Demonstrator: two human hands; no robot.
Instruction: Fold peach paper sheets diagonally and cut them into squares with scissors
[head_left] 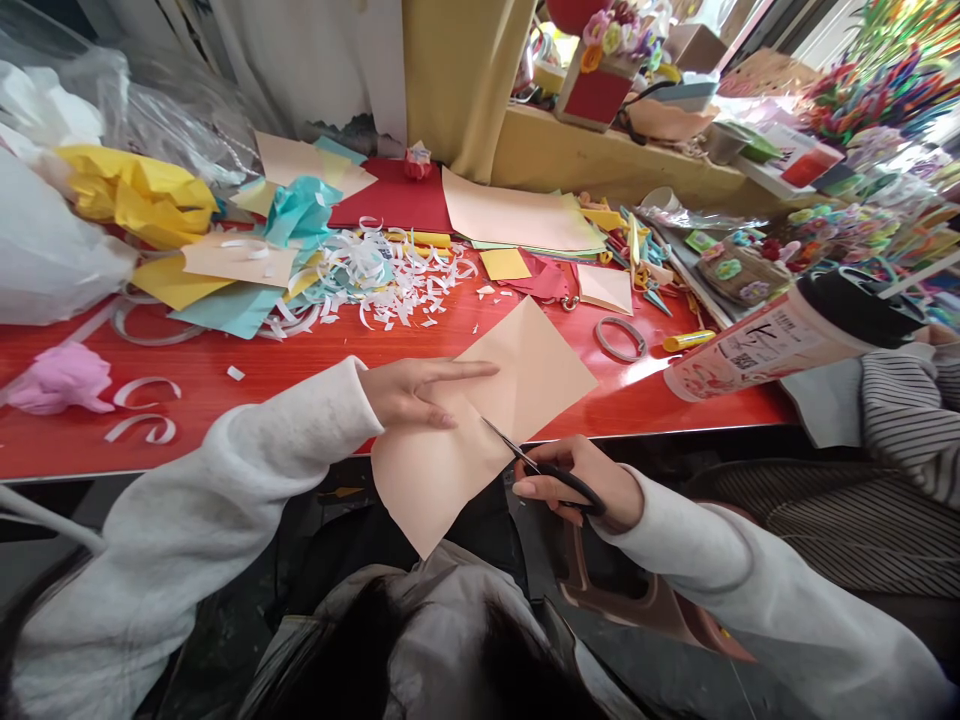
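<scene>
My right hand (574, 485) is closed round the black handles of a pair of scissors (555, 475). The metal blades point up and left and meet the lower right edge of a peach sheet of paper (442, 470), at a cut running into it. With thumb and fingers lying across the upper left part of the sheet, my left hand (420, 392) holds it. The sheet's upper corner lies over the red table, while its lower part hangs past the front edge and curls. The underside of the paper, and any fingers there, are hidden.
White paper shreds (382, 275) and coloured sheets (521, 210) cover the back of the red table (315, 385). To the right stand a tilted lidded cup (765, 345), a tape ring (621, 339) and a yellow glue stick or marker (688, 341). Another person's striped sleeve (911, 420) is at far right.
</scene>
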